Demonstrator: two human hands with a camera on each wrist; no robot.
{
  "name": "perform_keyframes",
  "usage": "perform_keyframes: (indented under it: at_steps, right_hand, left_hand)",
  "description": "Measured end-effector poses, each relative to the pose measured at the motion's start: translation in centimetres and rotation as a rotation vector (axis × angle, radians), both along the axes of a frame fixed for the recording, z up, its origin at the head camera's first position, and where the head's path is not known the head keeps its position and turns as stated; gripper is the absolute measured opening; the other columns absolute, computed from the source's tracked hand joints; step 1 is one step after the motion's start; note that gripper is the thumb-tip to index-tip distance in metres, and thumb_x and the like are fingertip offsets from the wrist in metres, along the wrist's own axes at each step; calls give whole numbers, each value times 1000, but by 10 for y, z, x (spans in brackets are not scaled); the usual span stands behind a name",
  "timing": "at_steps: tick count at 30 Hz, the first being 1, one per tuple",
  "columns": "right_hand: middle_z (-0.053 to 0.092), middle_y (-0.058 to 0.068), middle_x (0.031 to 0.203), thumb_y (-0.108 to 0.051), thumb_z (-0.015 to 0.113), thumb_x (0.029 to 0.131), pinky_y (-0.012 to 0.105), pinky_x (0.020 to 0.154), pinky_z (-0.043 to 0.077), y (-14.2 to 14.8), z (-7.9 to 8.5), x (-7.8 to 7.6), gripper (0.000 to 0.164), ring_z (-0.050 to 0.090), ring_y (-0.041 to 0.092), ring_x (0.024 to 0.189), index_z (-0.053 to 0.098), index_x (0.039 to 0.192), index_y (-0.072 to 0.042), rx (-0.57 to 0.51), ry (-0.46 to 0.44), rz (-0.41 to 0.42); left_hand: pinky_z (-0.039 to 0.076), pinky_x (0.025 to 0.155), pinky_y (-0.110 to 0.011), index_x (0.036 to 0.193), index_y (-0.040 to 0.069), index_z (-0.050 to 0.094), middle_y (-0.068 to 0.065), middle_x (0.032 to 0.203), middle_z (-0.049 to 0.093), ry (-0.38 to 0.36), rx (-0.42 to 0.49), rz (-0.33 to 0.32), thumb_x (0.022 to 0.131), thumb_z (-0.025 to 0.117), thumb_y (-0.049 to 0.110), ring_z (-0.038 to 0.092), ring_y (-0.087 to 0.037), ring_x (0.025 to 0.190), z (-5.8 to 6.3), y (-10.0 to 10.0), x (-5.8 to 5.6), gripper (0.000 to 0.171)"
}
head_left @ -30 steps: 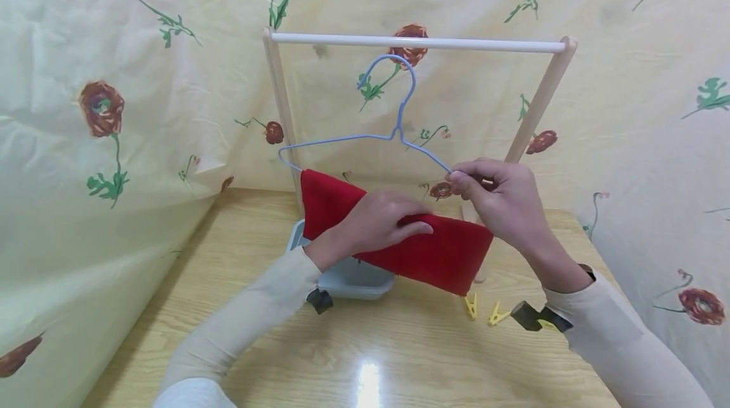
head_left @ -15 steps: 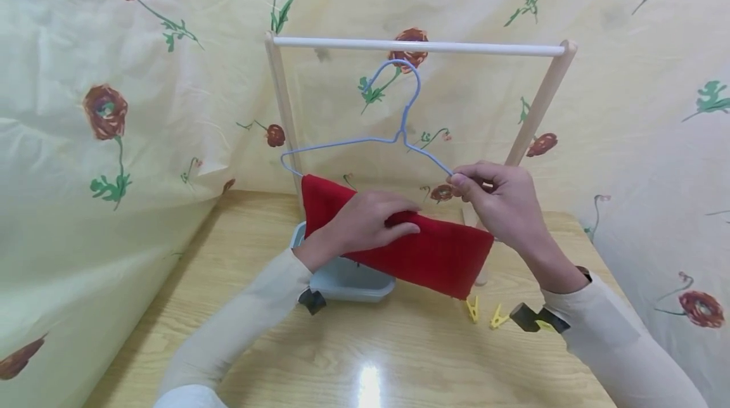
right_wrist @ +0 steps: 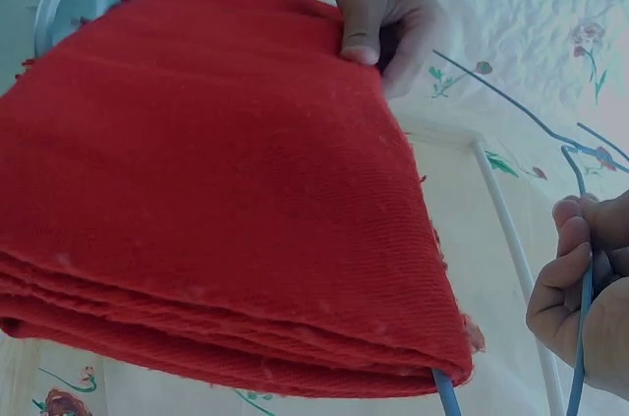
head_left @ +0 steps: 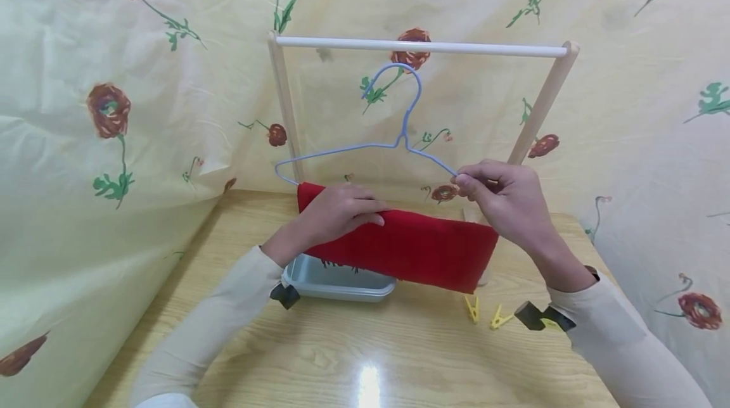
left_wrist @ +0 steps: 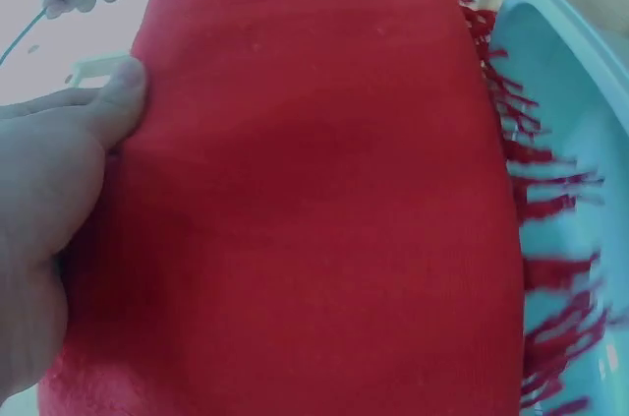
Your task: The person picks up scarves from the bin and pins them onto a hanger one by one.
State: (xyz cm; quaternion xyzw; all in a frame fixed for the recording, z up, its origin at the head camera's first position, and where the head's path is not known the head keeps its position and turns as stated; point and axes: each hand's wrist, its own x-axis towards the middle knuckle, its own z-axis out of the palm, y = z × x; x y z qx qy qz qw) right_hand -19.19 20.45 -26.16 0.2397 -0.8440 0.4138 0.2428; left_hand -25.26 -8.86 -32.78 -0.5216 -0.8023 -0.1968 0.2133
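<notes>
A red fringed scarf (head_left: 422, 243) hangs folded over the lower bar of a blue wire hanger (head_left: 405, 129). My left hand (head_left: 336, 215) grips the scarf's top fold left of the middle, its thumb (left_wrist: 123, 91) on the near face and its fingers going behind. In the right wrist view the scarf's layered side edges show, with the hanger's bar coming out at the corner. My right hand (head_left: 507, 202) pinches the hanger's right arm between thumb and fingers. The hanger's hook stands upright, just below the rack's rail in the head view.
Behind the hanger stands a rack with a white rail (head_left: 422, 47) and wooden legs. A light blue basin (head_left: 348, 291) sits under the scarf's left part. Yellow clothes pegs (head_left: 472, 308) lie on the wooden table (head_left: 319, 357) at the right. Flowered fabric (head_left: 171, 97) encloses the area.
My left hand has slid leftward along the scarf's top fold, baring more of its middle. My right hand keeps its pinch on the hanger, nearly in place.
</notes>
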Motion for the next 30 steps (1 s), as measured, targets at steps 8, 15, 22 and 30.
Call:
perform_keyframes:
  at_steps: [8,15,22,30]
  right_hand:
    - [72,9,79,6,74,89,14,57,46,3,1,-1,13,61,4,65,79,100,1,3,46,9]
    - [68,-6,74,10,75,86,16,53,43,5,2,-4,13,59,3,62,79,96,3,-8,64,35]
    - [68,-6,74,12,73,87,13,60,50,8,0,-8,12,62,5,64,78,95,4,-13,53,61]
    - [66,-10,75,12,72,88,17,54,45,8,-5,-8,15,57,9,63,78,97,3,-3,26,110]
  left_hand:
    - [58,88,-30,116,10,76,-2,106,77,75,-52,40,93,77,31,73,-15,95,11,-9,6,31]
    - [56,83,-28,112,11,77,0,101,75,54,-84,52,92,78,27,69,-14,89,14,-21,4,26]
    - [57,85,-30,108,7,77,-4,100,76,84,2,-18,86,81,4,71,-18,91,12,-26,4,22]
    - [54,80,-28,104,9,75,-2,96,75,169,40,2,87,80,2,67,-16,86,12,-26,4,19]
